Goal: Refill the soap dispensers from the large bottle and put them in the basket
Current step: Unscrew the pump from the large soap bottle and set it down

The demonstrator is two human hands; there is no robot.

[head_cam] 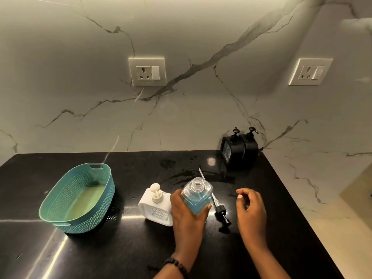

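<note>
Left hand (186, 213): its grip is wrapped round the clear bottle (196, 195), thumb on the right face, fingers on the left; a dark bead bracelet (176, 265) sits on the wrist
Right hand (250, 210): held above the surface, fingers loosely curled and grasping nothing; it is just right of the pump
Clear bottle: uncapped, neck open at the top, blue liquid filling its lower part; tilted slightly away from the camera; whether its base touches the surface cannot be told
Pump (219, 215): black head with a pale dip tube, lying flat on the surface between the two hands; the tube runs up and left behind the bottle
White dispenser (156, 206): upright, pump on, just beside the left hand, touching or almost touching it
Basket (60, 198): teal, perforated walls, nothing in it; it stands well to the left of the white dispenser with bare surface between them
Black dispensers (239, 147): two, side by side, upright in the back right corner against the marble wall (181, 117)
Surface (120, 248): black and glossy; wet smears lie behind the bottle; its right edge runs diagonally from the black dispensers down past the right forearm, near the right hand; the back edge meets the wall; open room lies in the front left and in the middle behind the white dispenser
Sockets: one (148, 71) on the wall above the centre; one (310, 71) on the right wall
</note>
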